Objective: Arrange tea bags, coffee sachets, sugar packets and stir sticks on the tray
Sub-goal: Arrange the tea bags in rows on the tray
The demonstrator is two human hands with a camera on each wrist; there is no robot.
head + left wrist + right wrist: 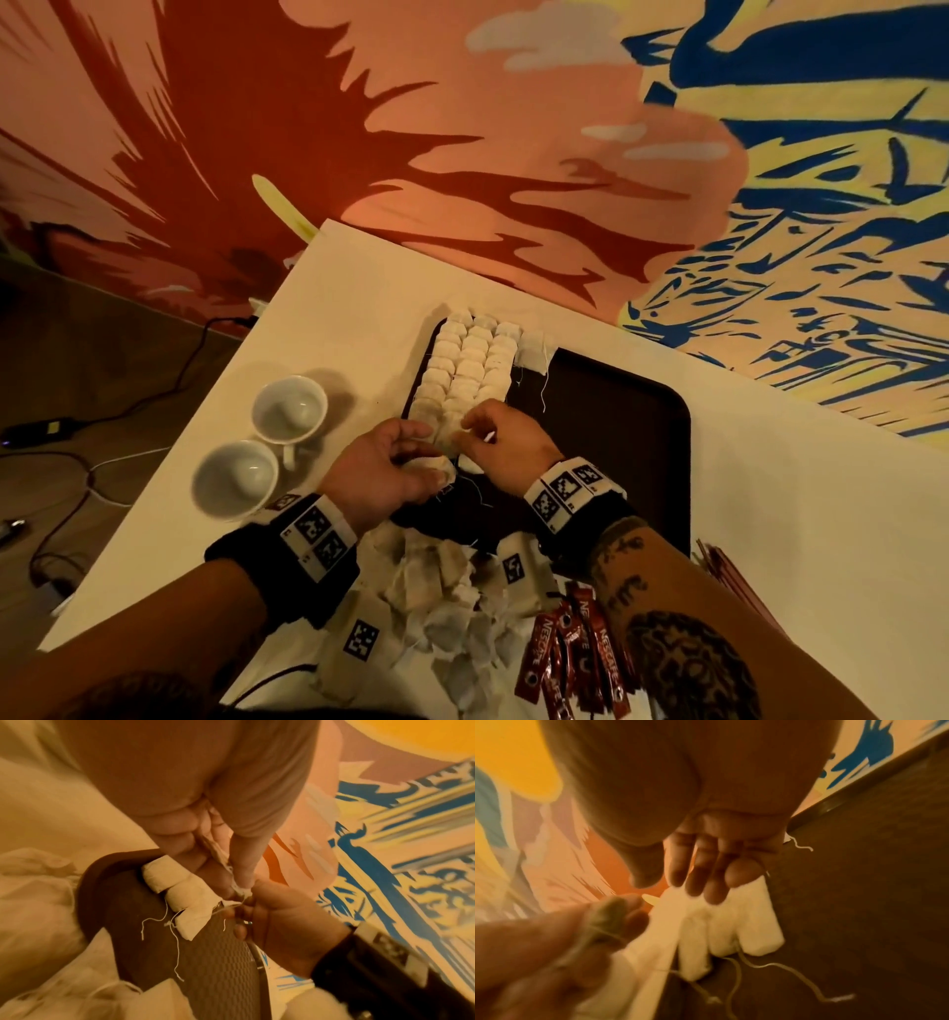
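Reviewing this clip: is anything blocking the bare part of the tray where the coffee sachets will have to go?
Nothing visible does. The tray floor right of the tea bag rows is bare; the coffee sachets lie near the table's front edge.

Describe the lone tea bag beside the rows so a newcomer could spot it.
Start at the dark tray on the white table. Three tidy rows of tea bags fill its left side. At their far end, just right of the third row, one tea bag lies alone, starting a fourth row, its string trailing onto the bare tray.
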